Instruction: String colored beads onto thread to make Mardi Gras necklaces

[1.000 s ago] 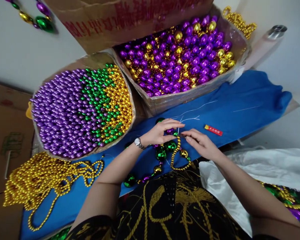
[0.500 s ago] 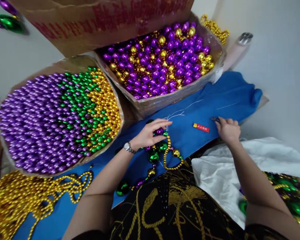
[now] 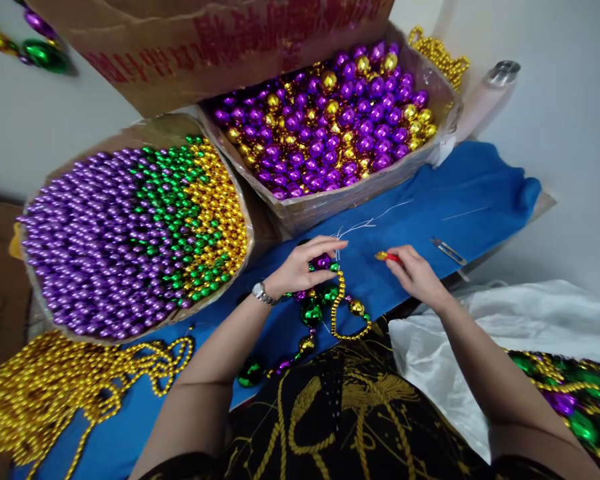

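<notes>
A purple bead (image 3: pixel 323 261) is pinched by the left hand (image 3: pixel 300 267) above the necklace (image 3: pixel 330 310). A red lighter (image 3: pixel 387 257) is gripped by the right hand (image 3: pixel 416 277), on blue cloth (image 3: pixel 430 207).

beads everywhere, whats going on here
A person sits at a blue cloth handling a bead necklace. The left hand pinches the necklace near a purple bead, where white thread ends stick out. The right hand grips a small red and yellow lighter. Small scissors lie on the cloth to the right. Behind are a box of purple and gold balls and a box of purple, green and gold beads.
</notes>
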`<state>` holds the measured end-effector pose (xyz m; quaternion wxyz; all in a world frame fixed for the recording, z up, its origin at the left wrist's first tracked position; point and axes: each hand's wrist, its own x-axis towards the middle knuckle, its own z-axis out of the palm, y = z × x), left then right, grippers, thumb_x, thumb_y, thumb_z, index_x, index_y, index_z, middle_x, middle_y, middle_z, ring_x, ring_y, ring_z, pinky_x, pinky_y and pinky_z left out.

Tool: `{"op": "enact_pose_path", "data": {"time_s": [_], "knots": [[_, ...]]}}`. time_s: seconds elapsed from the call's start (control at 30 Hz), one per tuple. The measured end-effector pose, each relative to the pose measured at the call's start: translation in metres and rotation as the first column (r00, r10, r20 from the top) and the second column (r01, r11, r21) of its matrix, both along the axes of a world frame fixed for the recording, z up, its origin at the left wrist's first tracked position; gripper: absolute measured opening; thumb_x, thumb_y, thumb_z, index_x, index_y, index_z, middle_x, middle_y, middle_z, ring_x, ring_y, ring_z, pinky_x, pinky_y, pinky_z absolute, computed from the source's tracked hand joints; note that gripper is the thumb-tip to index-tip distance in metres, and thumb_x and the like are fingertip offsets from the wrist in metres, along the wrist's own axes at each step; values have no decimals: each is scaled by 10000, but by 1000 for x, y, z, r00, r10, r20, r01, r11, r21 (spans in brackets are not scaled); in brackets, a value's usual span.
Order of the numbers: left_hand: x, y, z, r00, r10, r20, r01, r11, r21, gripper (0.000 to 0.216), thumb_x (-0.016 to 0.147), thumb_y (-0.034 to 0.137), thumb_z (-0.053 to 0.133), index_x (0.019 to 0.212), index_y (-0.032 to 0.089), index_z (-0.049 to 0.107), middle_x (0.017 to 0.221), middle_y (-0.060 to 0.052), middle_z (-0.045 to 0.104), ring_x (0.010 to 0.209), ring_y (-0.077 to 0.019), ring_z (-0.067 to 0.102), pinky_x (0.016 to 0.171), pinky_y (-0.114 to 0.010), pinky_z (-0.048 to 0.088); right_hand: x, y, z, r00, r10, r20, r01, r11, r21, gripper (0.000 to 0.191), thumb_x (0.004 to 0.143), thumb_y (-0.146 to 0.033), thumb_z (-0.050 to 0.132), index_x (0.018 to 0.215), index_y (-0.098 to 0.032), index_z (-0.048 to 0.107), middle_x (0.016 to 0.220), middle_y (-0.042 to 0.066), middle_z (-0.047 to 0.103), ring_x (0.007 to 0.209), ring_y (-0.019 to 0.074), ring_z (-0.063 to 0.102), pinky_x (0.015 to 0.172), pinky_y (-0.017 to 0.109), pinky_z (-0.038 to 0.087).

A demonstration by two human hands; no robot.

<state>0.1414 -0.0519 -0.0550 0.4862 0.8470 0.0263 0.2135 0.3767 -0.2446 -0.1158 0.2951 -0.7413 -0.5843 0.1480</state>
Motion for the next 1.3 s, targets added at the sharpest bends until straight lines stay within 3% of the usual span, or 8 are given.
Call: {"op": "enact_pose_path", "data": {"time_s": [0.1, 0.2, 0.47, 0.7, 0.93, 1.07, 1.17, 1.3], "knots": [[1, 0, 2, 1000, -25, -5, 25, 1000, -4, 543, 840, 330, 688, 1354, 243, 535, 1227, -106, 605, 968, -156, 615, 942, -382, 517, -29, 18, 29, 961, 183, -205, -187, 982, -1, 313, 964, -424, 428, 1183, -232, 543, 929, 39, 682, 755, 158, 625, 679, 292, 483], [1, -1, 4, 999, -28, -17, 28, 1000, 1, 540, 844, 341, 682, 1354, 245, 534, 1168, -96, 623, 980, -162, 609, 965, -400, 502, -48, 36, 46, 954, 269, -132, -264, 963, 53, 289, 956, -437, 420, 952, -220, 611, 844, 32, 655, 782, 162, 588, 709, 300, 447], [1, -1, 3, 999, -33, 1, 33, 999, 2, 540, 841, 349, 684, 1352, 254, 537, 1193, -101, 607, 958, -159, 609, 954, -404, 508, -55, 53, 47, 976, 141, 166, -162, 979, 121, 384, 955, -441, 388, 764, -198, 616, 725, 47, 620, 729, 183, 539, 729, 333, 402], [0, 0, 3, 999, -37, 1, 37, 999, 4, 549, 831, 324, 698, 1350, 236, 542, 1103, -90, 633, 1004, -176, 605, 978, -409, 493, -55, 53, 47, 964, 153, 218, -180, 978, 108, 382, 945, -447, 397, 781, -205, 642, 737, 50, 628, 731, 186, 530, 723, 338, 405], [-3, -2, 5, 1000, -17, 12, 17, 1000, 20, 535, 837, 330, 693, 1342, 234, 547, 1205, -114, 610, 962, -160, 616, 939, -384, 516, -53, 46, 53, 969, 152, 196, -177, 977, 120, 375, 953, -491, 408, 857, -212, 639, 804, 53, 650, 805, 201, 567, 763, 335, 433], [-6, -6, 12, 998, 12, 61, -16, 998, 68, 491, 849, 309, 679, 1317, 218, 563, 1223, -124, 625, 996, -168, 630, 916, -365, 531, -32, 25, 33, 976, 21, 216, -45, 993, 109, 368, 969, -473, 398, 1124, -204, 594, 1012, 75, 678, 924, 202, 608, 784, 310, 450], [-7, -10, 18, 988, 12, 153, -37, 986, 160, 361, 857, 266, 671, 1211, 216, 627, 1100, -96, 696, 1042, -186, 637, 955, -392, 510, -15, 10, 2, 906, -142, 399, 143, 989, 27, 382, 955, -493, 426, 1019, -188, 647, 943, 100, 679, 882, 230, 601, 695, 310, 431], [-11, -15, 30, 975, -35, 217, -28, 959, 282, 187, 874, 197, 638, 1059, 198, 666, 979, -76, 718, 950, -168, 656, 888, -365, 525, -14, -1, -16, 849, -171, 500, 209, 978, -21, 385, 925, -496, 484, 989, -185, 701, 1075, 151, 665, 1004, 304, 571, 765, 385, 453]]}}
